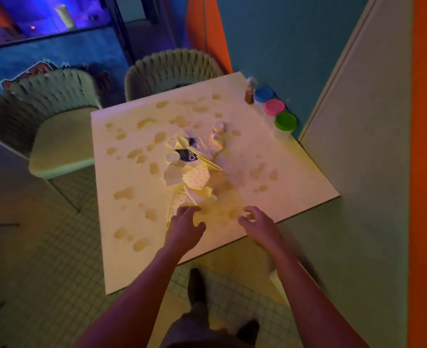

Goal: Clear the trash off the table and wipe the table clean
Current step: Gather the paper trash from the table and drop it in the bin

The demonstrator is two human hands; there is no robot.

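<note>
**Desk:** What's the surface like, and the room around it?

**Operator:** I'm looking down on a square white table (295,172) that fills the middle of the frame, spotted all over with tan spill stains (124,192). It's pushed into a corner of teal and orange wall (282,41) along the right side. Two woven-back chairs (56,116) stand at its upper-left edges. The floor (31,272) at lower left is small square tile, and the upper left of the frame glows blue and purple. At the table's upper-right corner I see three tubs in a row with a blue lid (263,94), a pink lid (274,107) and a green lid (285,121), plus a small brown bottle (249,92) just beside the blue one.

**Desk:** And the trash?

**Operator:** A pile of trash (194,167) runs down the centre of the table: torn dotted paper, small white cups (218,127) toward the top of the heap, and a dark blue wrapper (187,154) with white lettering.

**Desk:** Where are the hands against it?

**Operator:** Both are in the lower middle of the frame, over the near edge of the table. My left hand (185,226) has its fingers spread and loosely bent, holding nothing, its fingertips at the bottom end of the pile; I can't tell if they touch the paper. My right hand (256,223) is also empty, fingers loosely curled, just to the right of the pile's lower end and apart from it.
</note>
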